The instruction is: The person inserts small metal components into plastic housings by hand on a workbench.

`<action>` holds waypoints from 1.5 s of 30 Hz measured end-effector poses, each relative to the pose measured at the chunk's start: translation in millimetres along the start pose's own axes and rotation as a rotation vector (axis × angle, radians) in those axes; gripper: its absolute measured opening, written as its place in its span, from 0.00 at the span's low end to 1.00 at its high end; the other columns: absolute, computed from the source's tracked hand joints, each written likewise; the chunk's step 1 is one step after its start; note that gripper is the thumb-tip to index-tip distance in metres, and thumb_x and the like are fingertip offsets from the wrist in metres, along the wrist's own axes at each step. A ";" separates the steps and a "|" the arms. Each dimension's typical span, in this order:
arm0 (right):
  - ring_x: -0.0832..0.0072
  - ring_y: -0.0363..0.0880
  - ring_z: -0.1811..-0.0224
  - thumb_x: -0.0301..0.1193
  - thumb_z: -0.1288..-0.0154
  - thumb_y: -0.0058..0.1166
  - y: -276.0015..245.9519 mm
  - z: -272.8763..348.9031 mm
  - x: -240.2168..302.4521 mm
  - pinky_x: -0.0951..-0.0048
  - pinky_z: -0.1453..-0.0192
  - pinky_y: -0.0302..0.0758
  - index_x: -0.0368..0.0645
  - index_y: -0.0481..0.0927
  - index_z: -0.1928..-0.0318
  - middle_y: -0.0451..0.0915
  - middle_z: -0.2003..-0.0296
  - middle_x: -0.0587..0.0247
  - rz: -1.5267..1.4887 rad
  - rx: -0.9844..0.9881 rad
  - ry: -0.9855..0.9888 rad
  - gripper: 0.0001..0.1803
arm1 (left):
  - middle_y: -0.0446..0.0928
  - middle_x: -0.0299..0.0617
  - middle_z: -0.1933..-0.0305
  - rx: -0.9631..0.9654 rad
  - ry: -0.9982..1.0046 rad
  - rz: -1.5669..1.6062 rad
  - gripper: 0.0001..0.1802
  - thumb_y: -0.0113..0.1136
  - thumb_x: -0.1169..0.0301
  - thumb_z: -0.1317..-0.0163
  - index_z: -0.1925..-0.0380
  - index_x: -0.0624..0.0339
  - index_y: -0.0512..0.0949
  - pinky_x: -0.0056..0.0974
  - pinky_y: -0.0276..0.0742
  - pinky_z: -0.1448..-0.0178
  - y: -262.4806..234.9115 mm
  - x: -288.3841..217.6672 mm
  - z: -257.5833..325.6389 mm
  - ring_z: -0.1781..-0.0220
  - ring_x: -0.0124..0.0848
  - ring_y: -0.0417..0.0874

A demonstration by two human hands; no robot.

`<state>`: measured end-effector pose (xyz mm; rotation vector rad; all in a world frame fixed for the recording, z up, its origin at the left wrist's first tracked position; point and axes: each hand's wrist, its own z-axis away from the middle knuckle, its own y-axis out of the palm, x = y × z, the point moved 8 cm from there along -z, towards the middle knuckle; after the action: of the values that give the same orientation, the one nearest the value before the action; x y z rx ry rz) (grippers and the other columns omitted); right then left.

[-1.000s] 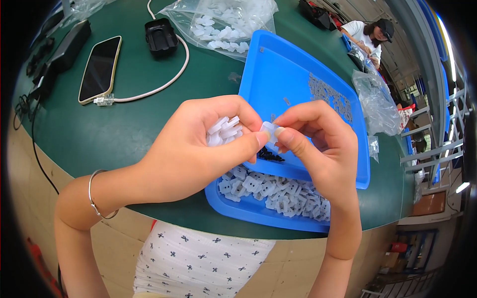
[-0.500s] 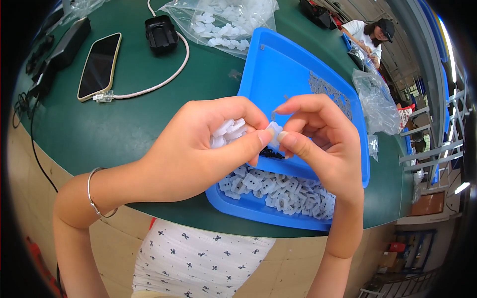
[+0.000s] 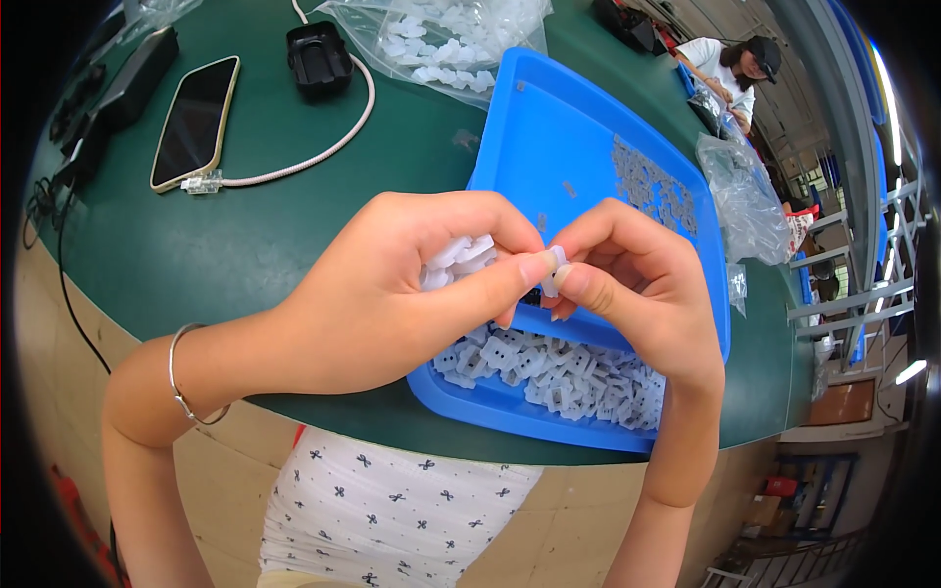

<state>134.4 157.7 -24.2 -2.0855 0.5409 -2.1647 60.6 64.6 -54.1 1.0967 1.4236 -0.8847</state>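
Between the fingertips of both hands is a small white plastic piece (image 3: 555, 271), seen nearly edge-on. My left hand (image 3: 431, 284) pinches it with thumb and forefinger while its palm cups several more white plastic pieces (image 3: 457, 261). From the other side, the thumb and forefinger of my right hand (image 3: 637, 284) close on the same piece. Beneath the hands lies a blue tray (image 3: 529, 118) with small grey parts (image 3: 652, 186) spread along its right side. A nearer blue tray (image 3: 461, 414) holds a heap of white pieces (image 3: 559, 377) with dark spots. Black bits are mostly hidden behind the fingers.
At the left of the green table (image 3: 284, 255) lie a phone (image 3: 196, 122) with a cable, a black holder (image 3: 319, 61) and a black power strip (image 3: 132, 83). A clear bag of white pieces (image 3: 441, 44) sits at the back. Another person (image 3: 730, 73) works at the far right.
My right forefinger has come down onto the white piece, which has turned from face-on to nearly edge-on. My left hand still cups the other pieces.
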 end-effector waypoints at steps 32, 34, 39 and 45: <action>0.77 0.72 0.78 0.20 0.44 0.55 -2.6 9.4 30.0 0.79 0.77 0.67 0.37 0.76 0.72 0.75 0.77 0.61 0.663 -0.334 -0.401 0.02 | 0.79 0.40 0.68 -0.066 0.199 -0.207 0.10 0.59 0.73 0.42 0.61 0.66 0.75 0.26 0.73 0.60 -4.1 -12.8 -2.6 0.65 0.23 0.78; 0.75 0.72 0.77 0.19 0.44 0.54 1.1 9.4 33.9 0.78 0.77 0.68 0.36 0.76 0.70 0.74 0.77 0.60 0.789 -0.340 -0.532 0.02 | 0.79 0.40 0.68 -0.109 0.282 -0.296 0.11 0.60 0.74 0.43 0.61 0.66 0.75 0.27 0.72 0.61 -5.6 -16.5 -3.2 0.65 0.23 0.78; 0.82 0.69 0.76 0.17 0.40 0.48 14.1 10.2 33.9 0.80 0.76 0.66 0.34 0.77 0.63 0.75 0.75 0.64 0.832 -0.299 -0.592 0.06 | 0.77 0.40 0.67 -0.221 0.373 -0.441 0.12 0.62 0.75 0.45 0.61 0.67 0.74 0.27 0.72 0.61 -14.8 -23.7 -0.2 0.64 0.22 0.77; 0.80 0.70 0.75 0.26 0.40 0.53 -37.3 -5.9 0.6 0.78 0.70 0.67 0.35 0.75 0.67 0.73 0.76 0.64 0.233 -0.537 -0.230 0.05 | 0.75 0.39 0.65 -0.197 0.323 -0.287 0.11 0.57 0.74 0.42 0.59 0.67 0.73 0.26 0.71 0.58 -15.1 -23.5 -0.6 0.62 0.22 0.75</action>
<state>135.2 193.5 -12.1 -2.3174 1.3788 -1.7530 45.9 57.1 -31.6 0.9270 1.9295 -0.7673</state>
